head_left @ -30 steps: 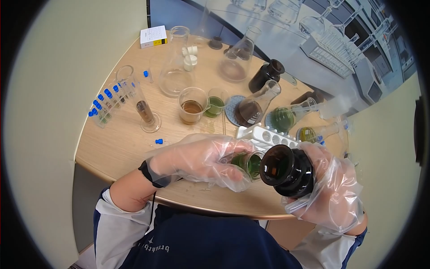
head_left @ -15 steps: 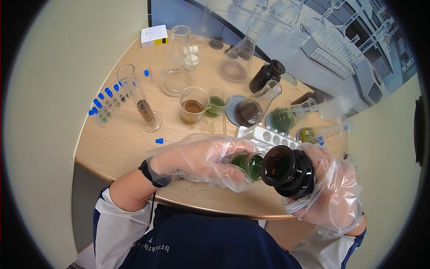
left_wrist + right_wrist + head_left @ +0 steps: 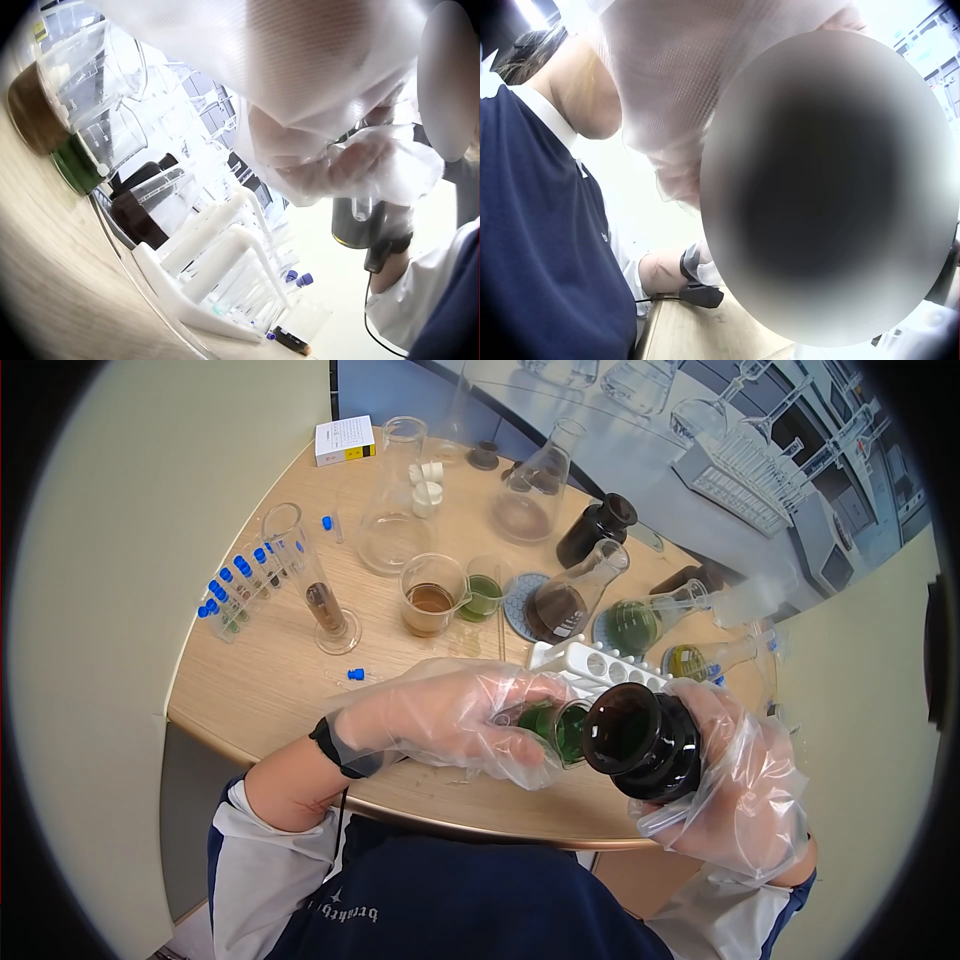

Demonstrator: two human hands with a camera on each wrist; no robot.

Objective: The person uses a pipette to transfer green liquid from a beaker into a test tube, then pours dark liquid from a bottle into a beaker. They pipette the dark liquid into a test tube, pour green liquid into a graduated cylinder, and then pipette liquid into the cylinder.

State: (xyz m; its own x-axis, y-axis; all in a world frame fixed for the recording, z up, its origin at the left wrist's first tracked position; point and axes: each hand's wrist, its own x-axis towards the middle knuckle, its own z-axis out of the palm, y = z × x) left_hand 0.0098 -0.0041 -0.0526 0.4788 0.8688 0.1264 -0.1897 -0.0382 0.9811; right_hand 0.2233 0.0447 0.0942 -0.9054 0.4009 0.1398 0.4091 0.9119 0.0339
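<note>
My gloved left hand (image 3: 460,722) grips a small glass beaker (image 3: 571,732) of green liquid, tipped on its side with its mouth toward the right. Right at that mouth is the neck of a dark brown glass reagent bottle (image 3: 665,755). My gloved right hand (image 3: 750,785) holds this bottle around its body, leaning it toward the beaker. A clear, rounded glass piece (image 3: 655,822) shows under the right hand's fingers. In the left wrist view the left glove (image 3: 292,82) covers most of the beaker. A blurred patch hides the bottle in the right wrist view.
Just behind the hands stands a white test tube rack (image 3: 600,665). Farther back are a beaker of brown liquid (image 3: 430,605), a beaker of green liquid (image 3: 482,597), several flasks, another dark bottle (image 3: 595,530) and a measuring cylinder (image 3: 325,610). Blue-capped tubes (image 3: 235,595) stand at left.
Both hands, the beaker and the bottle hold nearly the same position. The green inside the beaker's mouth looks slightly brighter.
</note>
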